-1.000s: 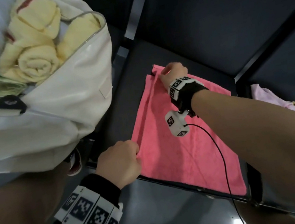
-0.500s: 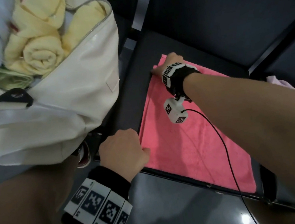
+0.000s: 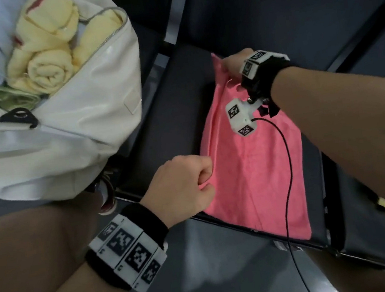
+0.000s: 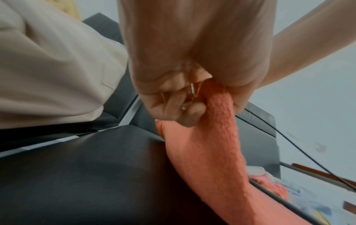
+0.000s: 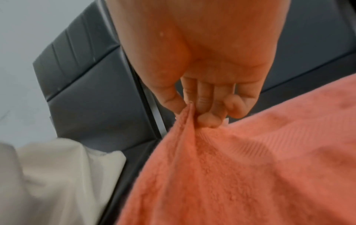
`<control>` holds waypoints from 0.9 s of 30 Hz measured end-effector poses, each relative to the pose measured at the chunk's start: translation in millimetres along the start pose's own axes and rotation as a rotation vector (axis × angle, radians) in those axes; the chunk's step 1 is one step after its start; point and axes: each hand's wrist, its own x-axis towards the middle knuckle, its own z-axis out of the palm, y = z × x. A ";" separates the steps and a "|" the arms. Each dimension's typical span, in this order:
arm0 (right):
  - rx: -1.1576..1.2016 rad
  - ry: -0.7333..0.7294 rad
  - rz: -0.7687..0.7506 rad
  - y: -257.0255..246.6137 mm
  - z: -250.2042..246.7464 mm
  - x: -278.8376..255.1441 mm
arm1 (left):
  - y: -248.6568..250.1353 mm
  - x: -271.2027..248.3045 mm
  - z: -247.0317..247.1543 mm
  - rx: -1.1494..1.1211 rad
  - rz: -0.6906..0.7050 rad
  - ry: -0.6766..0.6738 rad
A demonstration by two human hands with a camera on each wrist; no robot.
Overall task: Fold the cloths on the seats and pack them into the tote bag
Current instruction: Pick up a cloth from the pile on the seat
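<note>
While both hands (image 3: pixel 182 184) (image 3: pixel 234 62) pinch it, pink cloth (image 3: pixel 259 171) apparently runs lengthwise away.

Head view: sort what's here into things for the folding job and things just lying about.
For the job:
pink cloth
white tote bag
rolled yellow cloths
left hand, right hand, both pinching the pink cloth's edge

Lying about:
seat
black cable

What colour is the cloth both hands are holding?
Pink, a coral shade; the cloth shows best in the head view.
</note>
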 end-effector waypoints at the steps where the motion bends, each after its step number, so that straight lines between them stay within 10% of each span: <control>1: 0.028 -0.006 -0.008 5.1 -13.1 -5.7 | 7.1 -0.4 6.1 -0.013 0.029 0.002; 11: 0.230 0.018 0.005 89.2 -104.3 -30.2 | 84.4 26.4 68.1 -0.010 0.206 -0.038; 27: 0.298 0.110 0.166 252.0 -118.5 -35.1 | 105.2 43.1 166.3 -0.012 -0.113 -0.452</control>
